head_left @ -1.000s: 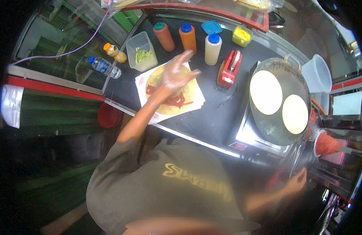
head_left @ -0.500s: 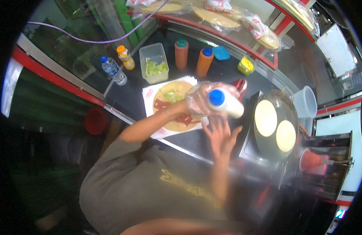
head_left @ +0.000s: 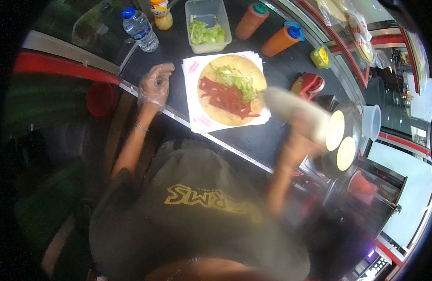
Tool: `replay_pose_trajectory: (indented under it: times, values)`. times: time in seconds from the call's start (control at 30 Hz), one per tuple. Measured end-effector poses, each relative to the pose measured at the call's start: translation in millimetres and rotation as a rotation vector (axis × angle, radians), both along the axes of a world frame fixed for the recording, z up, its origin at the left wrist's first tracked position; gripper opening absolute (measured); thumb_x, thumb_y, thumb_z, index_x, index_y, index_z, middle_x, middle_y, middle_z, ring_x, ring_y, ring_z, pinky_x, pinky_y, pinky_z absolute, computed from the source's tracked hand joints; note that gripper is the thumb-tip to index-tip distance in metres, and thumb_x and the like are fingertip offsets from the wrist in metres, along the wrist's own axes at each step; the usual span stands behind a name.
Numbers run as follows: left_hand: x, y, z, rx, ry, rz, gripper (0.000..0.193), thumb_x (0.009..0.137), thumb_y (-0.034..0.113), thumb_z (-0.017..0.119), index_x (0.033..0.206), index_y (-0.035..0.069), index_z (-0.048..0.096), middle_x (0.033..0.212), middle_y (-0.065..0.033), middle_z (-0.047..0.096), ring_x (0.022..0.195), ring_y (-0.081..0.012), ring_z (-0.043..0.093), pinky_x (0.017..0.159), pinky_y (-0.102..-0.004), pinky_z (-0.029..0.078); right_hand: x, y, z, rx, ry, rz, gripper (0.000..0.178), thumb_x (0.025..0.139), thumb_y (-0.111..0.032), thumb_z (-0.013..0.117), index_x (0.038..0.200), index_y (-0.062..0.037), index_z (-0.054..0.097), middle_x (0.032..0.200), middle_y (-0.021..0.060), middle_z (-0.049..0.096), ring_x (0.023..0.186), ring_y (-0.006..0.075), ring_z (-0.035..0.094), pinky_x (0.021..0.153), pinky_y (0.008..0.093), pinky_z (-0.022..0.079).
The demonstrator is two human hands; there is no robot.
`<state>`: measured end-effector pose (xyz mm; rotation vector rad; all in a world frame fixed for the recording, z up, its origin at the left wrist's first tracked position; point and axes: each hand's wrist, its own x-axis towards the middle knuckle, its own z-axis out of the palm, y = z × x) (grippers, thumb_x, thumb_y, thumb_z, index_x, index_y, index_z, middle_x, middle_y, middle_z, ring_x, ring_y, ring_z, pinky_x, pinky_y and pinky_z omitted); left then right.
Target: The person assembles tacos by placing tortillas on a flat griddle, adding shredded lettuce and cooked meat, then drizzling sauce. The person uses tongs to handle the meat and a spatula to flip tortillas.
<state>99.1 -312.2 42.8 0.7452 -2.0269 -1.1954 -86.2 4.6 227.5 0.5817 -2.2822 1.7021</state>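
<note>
A white squeeze bottle (head_left: 291, 108), blurred by motion, is gripped in the right hand (head_left: 298, 143), its tip held at the right edge of a flatbread (head_left: 231, 89) topped with red strips and lettuce. The flatbread is laid on a stack of white paper sheets (head_left: 197, 117) on the dark tabletop (head_left: 272, 136). The gloved left hand (head_left: 154, 86) is rested at the tabletop's edge, fingers loosely curled.
</note>
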Motion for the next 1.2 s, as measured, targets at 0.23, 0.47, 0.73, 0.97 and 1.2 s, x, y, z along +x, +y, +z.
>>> replay_pose_trajectory:
  times: [0.23, 0.47, 0.73, 0.97, 1.2]
  values:
    - [0, 11, -11, -0.199, -0.108, 0.018, 0.017, 0.092, -0.003, 0.066, 0.104, 0.005, 0.075, 0.110, -0.0133, 0.079, 0.104, -0.0343, 0.077, 0.091, -0.0432, 0.060, 3, 9, -37, -0.014, -0.160, -0.030, 0.062, 0.086, -0.006, 0.094, 0.133, -0.0024, 0.053, 0.123, 0.0162, 0.072, 0.112, 0.0228, 0.070, 0.101, 0.0393, 0.058]
    - [3, 14, -13, -0.248, -0.133, 0.013, 0.017, 0.092, -0.002, 0.067, 0.104, 0.007, 0.075, 0.111, -0.0108, 0.079, 0.105, -0.0340, 0.076, 0.093, -0.0437, 0.059, 21, 28, -39, 0.088, -0.182, -0.143, 0.046, 0.084, -0.012, 0.097, 0.112, 0.0004, 0.063, 0.103, 0.0117, 0.074, 0.095, 0.0198, 0.071, 0.090, 0.0346, 0.058]
    - [4, 11, -13, -0.270, -0.161, -0.046, 0.017, 0.091, -0.003, 0.067, 0.103, 0.007, 0.075, 0.109, -0.0112, 0.078, 0.101, -0.0340, 0.076, 0.091, -0.0440, 0.060, 9, 33, -27, 0.118, -0.050, 0.005, 0.048, 0.082, -0.016, 0.099, 0.112, 0.0050, 0.068, 0.100, 0.0127, 0.076, 0.089, 0.0218, 0.073, 0.089, 0.0395, 0.061]
    - [4, 12, -11, -0.275, -0.144, -0.030, 0.013, 0.092, -0.001, 0.067, 0.100, 0.006, 0.074, 0.106, -0.0118, 0.078, 0.100, -0.0355, 0.076, 0.090, -0.0446, 0.060, -2, 22, -14, 0.001, 0.013, 0.150, 0.050, 0.080, -0.003, 0.096, 0.118, 0.0096, 0.066, 0.101, 0.0164, 0.076, 0.087, 0.0266, 0.076, 0.087, 0.0411, 0.065]
    - [5, 14, -9, -0.202, -0.236, 0.001, 0.015, 0.095, 0.000, 0.067, 0.104, 0.008, 0.076, 0.110, -0.0129, 0.079, 0.106, -0.0313, 0.078, 0.093, -0.0412, 0.061, -17, 14, -16, -0.054, 0.044, 0.029, 0.068, 0.069, -0.007, 0.103, 0.122, 0.0094, 0.065, 0.106, 0.0169, 0.073, 0.091, 0.0281, 0.075, 0.091, 0.0428, 0.065]
